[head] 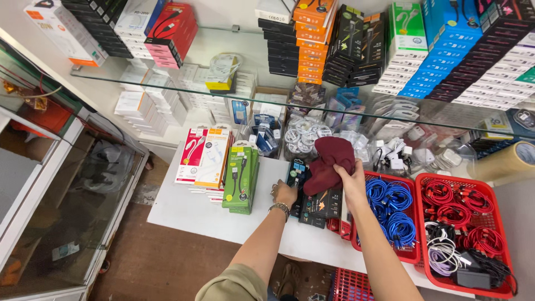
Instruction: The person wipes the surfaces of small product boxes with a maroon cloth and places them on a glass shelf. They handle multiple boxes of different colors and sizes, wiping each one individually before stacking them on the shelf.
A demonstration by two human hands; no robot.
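Right hand [351, 181] bunches a soft, light maroon cloth [330, 164], fingers closed; left hand [284, 194] fingers rest on black boxes [320, 205] at seven o'clock of it.

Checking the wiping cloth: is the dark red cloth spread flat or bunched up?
Bunched up: the cloth is crumpled in the right hand, its folds hanging over the boxes.

Single head view, looking steeply down over white table [184, 209], fairly near; shelves probably straight ahead.
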